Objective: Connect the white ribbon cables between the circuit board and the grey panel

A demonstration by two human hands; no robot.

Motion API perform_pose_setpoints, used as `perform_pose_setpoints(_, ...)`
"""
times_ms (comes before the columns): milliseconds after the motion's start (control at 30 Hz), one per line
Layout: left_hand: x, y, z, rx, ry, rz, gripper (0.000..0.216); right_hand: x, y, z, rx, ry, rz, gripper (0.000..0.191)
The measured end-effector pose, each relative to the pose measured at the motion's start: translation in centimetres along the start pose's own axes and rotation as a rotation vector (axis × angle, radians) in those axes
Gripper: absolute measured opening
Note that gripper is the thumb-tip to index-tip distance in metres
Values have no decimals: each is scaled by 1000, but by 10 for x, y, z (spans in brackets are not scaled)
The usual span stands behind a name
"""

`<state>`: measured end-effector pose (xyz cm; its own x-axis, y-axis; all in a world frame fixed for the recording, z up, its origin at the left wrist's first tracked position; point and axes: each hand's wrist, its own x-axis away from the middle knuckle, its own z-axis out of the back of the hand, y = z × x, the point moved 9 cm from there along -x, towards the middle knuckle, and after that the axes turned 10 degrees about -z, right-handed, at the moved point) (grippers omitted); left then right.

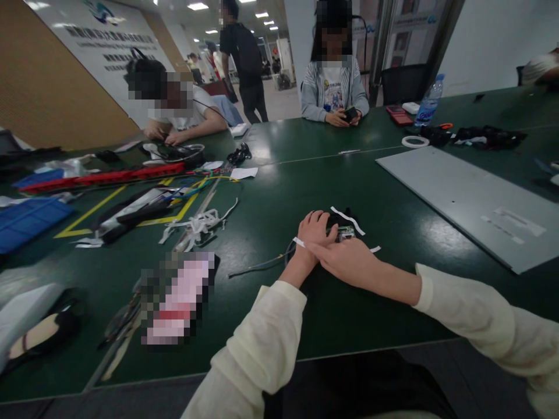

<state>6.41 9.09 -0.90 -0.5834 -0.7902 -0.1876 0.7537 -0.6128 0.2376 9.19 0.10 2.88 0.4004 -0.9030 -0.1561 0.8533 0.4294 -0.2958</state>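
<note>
Left hand (315, 228) is curling knuckles-up over a small black module (344, 233) on the glossy green worktop (393, 192), its grip wrapping it | right hand (349, 263) is lying flat, fingers stretching to a white strip (299, 241) at the left wrist, grip impossible to tell | thin grey cable (262, 265) is trailing leftward
</note>
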Motion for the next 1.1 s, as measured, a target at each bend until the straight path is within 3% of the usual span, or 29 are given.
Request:
perform_pose_setpoints(133, 2, 2, 3, -6, 23, -21, 44, 2, -2, 5, 27, 2, 31, 42)
perform_pose_setpoints(267, 6, 9, 10, -17, 37, -88, 44, -5, 30, 30, -66, 47, -127, 50)
perform_pose_setpoints(367, 7, 9, 12, -3, 1, -106, 51, -10, 89, 56, -27, 164, -331, 57)
perform_pose_setpoints(467, 7, 7, 10, 39, -76, -123, 59, -3, 171, 77, 94, 319, -573, 55)
perform_pose_setpoints(633, 6, 1, 9, 89, -172, -138, 66, 37, 291, 79, 295, 451, -872, 54)
perform_pose_setpoints(733, 8, 0, 10, 104, -228, -165, 73, 62, 340, 60, 280, 398, -1045, 60)
perform_pose_setpoints(867, 12, 1, 7, 106, -284, -223, 86, 69, 369, 37, 247, 278, -1118, 67)
perform_pose_setpoints(1100, 12, 2, 4, 60, -238, -261, 92, 62, 372, 33, 251, 231, -1050, 73)
